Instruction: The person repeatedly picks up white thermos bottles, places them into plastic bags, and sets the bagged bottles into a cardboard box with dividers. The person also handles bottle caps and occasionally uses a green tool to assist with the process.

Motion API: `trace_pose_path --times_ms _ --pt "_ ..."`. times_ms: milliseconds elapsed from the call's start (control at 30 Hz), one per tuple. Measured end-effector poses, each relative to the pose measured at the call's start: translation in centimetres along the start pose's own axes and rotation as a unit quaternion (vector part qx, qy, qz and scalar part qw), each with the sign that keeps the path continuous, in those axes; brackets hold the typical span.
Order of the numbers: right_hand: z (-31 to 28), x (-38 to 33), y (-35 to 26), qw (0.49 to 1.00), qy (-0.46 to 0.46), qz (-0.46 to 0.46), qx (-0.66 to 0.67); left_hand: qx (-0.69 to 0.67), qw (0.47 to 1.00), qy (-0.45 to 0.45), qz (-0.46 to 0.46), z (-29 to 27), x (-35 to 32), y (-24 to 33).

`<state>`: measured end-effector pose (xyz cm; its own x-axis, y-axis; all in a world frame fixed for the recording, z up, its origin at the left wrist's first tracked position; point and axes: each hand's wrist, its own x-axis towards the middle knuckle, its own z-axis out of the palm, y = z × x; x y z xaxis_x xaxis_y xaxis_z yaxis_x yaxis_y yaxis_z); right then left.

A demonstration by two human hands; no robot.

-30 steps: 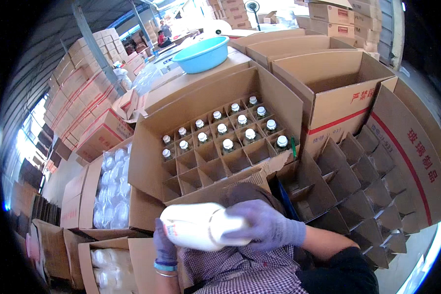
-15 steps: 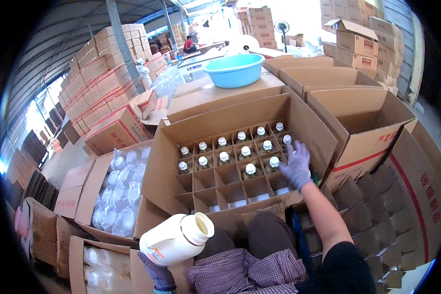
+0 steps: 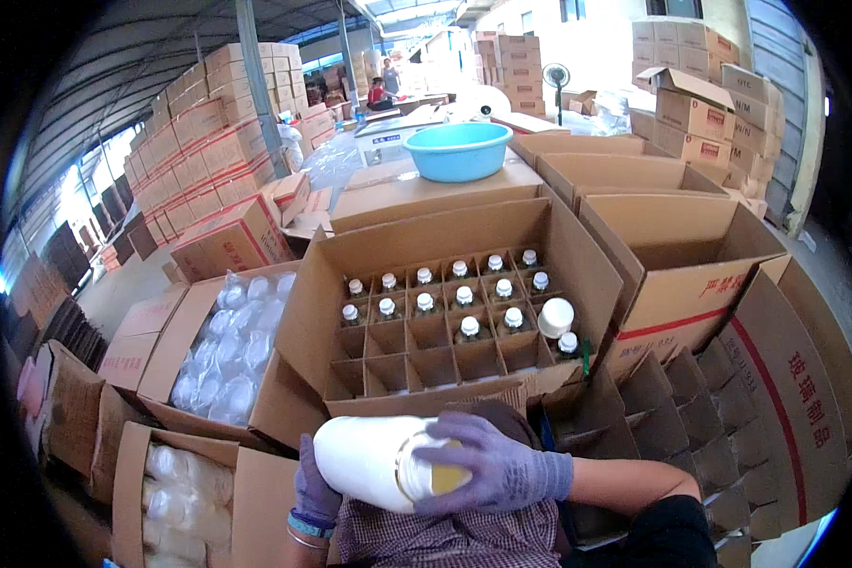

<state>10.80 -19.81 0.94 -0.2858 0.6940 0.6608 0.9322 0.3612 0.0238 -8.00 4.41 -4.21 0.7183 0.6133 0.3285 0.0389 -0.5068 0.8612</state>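
A white jug point(image 3: 367, 462) with a gold band round its neck lies on its side above my lap. My gloved left hand point(image 3: 316, 485) holds it at the base end. The fingers of my gloved right hand point(image 3: 490, 464) wrap the neck and partly cover the yellowish mouth. Just beyond stands an open carton point(image 3: 417, 237) with cardboard dividers. Several white-capped glass bottles point(image 3: 470, 328) fill its back rows, while some front compartments hold none. Near the carton's right side, a round white lid-like piece point(image 3: 557, 318) rests among the bottles.
To the left, a carton holds bagged clear plastic pieces point(image 3: 229, 352); a smaller one holds cloudy wrapped pieces point(image 3: 175, 506). Open cartons point(image 3: 682, 284) and a divider grid point(image 3: 658, 417) lie right. A blue basin point(image 3: 459, 153) stands behind. People point(image 3: 381, 93) are far off.
My right hand has come back from the carton's right side to the jug's neck. The jug has turned more level, and the round white piece now shows in the carton.
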Motion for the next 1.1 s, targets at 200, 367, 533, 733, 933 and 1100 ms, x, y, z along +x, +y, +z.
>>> trace_pose_path --times_ms 200,367,533,733,933,1100 --pt "3.0 -4.1 -2.4 0.708 0.030 0.546 0.446 -0.017 0.990 0.131 0.041 1.1 -3.0 0.2" --pt "0.4 -4.2 -2.9 0.955 -0.024 0.285 0.075 0.022 0.998 0.040 0.037 1.3 -1.2 0.4" --pt "1.4 -5.5 -3.1 0.875 0.126 0.415 0.214 -0.127 0.990 0.031 -0.058 3.3 -0.5 1.1" --pt "1.5 -9.1 -2.3 0.681 0.142 0.603 0.391 -0.005 0.998 -0.032 0.047 7.2 2.2 0.2" --pt "-3.7 -10.8 -3.2 0.967 0.045 0.223 -0.117 0.040 0.971 -0.136 0.193 12.7 11.8 0.2" --pt "-6.9 -15.4 -1.6 0.895 0.203 0.375 -0.132 0.172 0.980 -0.056 0.081 16.6 19.9 -10.4"
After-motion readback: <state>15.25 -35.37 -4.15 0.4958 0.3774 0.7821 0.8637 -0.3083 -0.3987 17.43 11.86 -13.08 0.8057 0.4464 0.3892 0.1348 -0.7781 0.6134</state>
